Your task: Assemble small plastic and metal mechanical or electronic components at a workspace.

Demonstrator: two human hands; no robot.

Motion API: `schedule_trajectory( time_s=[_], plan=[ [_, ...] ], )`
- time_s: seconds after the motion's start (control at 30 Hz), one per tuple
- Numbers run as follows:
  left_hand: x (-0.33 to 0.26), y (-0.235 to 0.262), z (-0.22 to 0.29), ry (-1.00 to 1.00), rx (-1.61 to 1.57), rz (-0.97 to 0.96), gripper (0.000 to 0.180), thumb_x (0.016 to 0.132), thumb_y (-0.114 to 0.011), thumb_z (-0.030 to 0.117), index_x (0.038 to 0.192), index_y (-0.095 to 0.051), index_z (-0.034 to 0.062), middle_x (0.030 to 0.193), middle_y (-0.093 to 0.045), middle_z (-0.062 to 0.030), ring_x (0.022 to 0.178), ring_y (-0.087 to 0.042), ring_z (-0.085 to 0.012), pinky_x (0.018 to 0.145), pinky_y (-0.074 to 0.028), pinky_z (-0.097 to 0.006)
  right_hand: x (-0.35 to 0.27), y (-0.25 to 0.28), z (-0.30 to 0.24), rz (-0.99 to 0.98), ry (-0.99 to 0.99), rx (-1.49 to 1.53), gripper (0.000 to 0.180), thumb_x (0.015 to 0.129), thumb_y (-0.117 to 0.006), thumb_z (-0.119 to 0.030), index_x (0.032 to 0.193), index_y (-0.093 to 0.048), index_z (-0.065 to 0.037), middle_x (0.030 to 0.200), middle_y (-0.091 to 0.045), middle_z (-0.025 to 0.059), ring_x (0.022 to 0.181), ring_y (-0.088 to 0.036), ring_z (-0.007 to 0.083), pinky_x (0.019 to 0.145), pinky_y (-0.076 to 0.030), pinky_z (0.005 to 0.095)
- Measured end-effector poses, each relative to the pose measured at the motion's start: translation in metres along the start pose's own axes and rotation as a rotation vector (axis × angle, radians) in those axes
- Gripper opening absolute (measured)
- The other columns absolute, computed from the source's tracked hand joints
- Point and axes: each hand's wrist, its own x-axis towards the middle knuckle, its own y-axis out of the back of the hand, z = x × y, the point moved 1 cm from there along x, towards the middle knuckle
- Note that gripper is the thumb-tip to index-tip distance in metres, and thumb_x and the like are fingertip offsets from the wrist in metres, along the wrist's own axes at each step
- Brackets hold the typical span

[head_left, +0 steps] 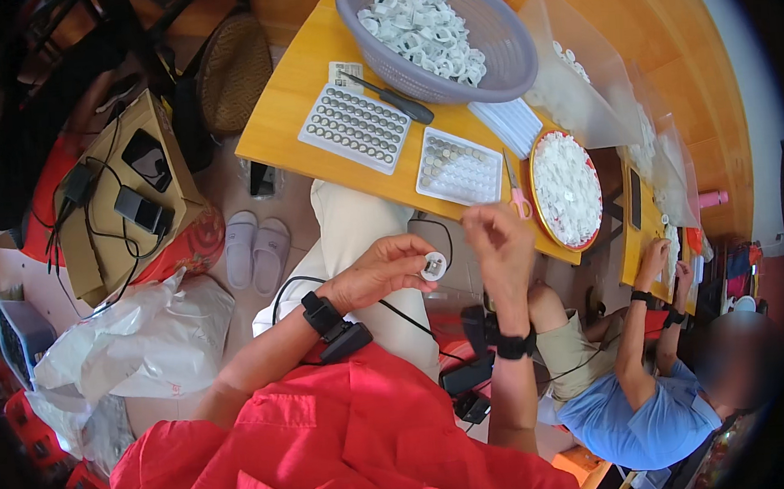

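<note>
My left hand (383,274) pinches a small round white plastic part (433,266) with a metallic piece at its centre, held over my lap. Just right of it, my right hand (501,241) is raised with its fingers curled together; whatever they may hold is hidden. Beyond the hands, on the yellow table (278,116), lies a white tray (354,127) filled with rows of round silver button cells. A second white tray (459,165), partly filled with cells, sits nearer. Pink-handled scissors (520,202) lie at the table edge by my right hand.
A grey basket (374,50) of white plastic rings stands at the back, a dark-handled tool (405,104) before it. A red-rimmed round tray (599,195) holds small white pieces. A co-worker in blue (640,418) works at right. A cardboard box (92,252) and slippers (256,249) are left.
</note>
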Motion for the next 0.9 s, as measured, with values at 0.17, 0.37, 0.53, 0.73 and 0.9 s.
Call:
schedule_trajectory(
  time_s=[0.17,0.37,0.53,0.73,0.9],
  plan=[
    [0.002,-0.005,0.000,0.012,0.026,0.021,0.022,0.088,-0.055,0.015,0.106,-0.054,0.0023,0.097,-0.059,-0.0063,0.086,-0.060,-0.0152,0.077,-0.052,-0.029,-0.041,-0.003,-0.019,0.063,-0.004,0.017,0.013,0.070,-0.060,0.008,0.081,-0.060,0.001,0.074,-0.059,0.0091,0.060,-0.056,0.0158,0.055,-0.044,0.0258],
    [0.003,-0.004,-0.002,0.012,0.070,0.051,0.024,0.088,-0.056,0.014,0.108,-0.054,0.0015,0.099,-0.059,-0.0058,0.086,-0.059,-0.0135,0.076,-0.051,-0.028,-0.053,-0.014,-0.019,0.103,0.129,-0.058,0.018,0.069,-0.060,0.009,0.084,-0.057,-0.002,0.072,-0.057,0.0090,0.059,-0.057,0.0202,0.054,-0.046,0.0292],
    [0.004,-0.004,-0.004,0.007,0.083,0.059,0.023,0.088,-0.056,0.014,0.108,-0.054,0.0021,0.100,-0.059,-0.0055,0.086,-0.059,-0.0127,0.075,-0.051,-0.028,-0.055,-0.015,-0.015,0.120,0.223,-0.177,0.019,0.068,-0.061,0.009,0.083,-0.057,-0.002,0.070,-0.055,0.0101,0.060,-0.055,0.0248,0.053,-0.045,0.0329],
    [0.005,-0.005,-0.003,0.003,0.107,0.073,0.021,0.088,-0.056,0.014,0.106,-0.055,0.0031,0.099,-0.059,-0.0046,0.086,-0.057,-0.0116,0.076,-0.049,-0.026,-0.057,-0.016,-0.013,0.116,0.286,-0.233,0.019,0.068,-0.062,0.008,0.083,-0.056,-0.002,0.071,-0.056,0.0100,0.062,-0.055,0.0264,0.054,-0.044,0.0339],
    [0.005,-0.007,-0.002,0.018,0.133,0.098,0.020,0.087,-0.057,0.014,0.104,-0.055,0.0039,0.098,-0.059,-0.0038,0.086,-0.057,-0.0110,0.077,-0.048,-0.026,-0.057,-0.017,-0.010,0.127,0.335,-0.265,0.020,0.065,-0.062,0.011,0.079,-0.056,-0.002,0.070,-0.057,0.0081,0.058,-0.055,0.0212,0.052,-0.044,0.0297]
  ],
)
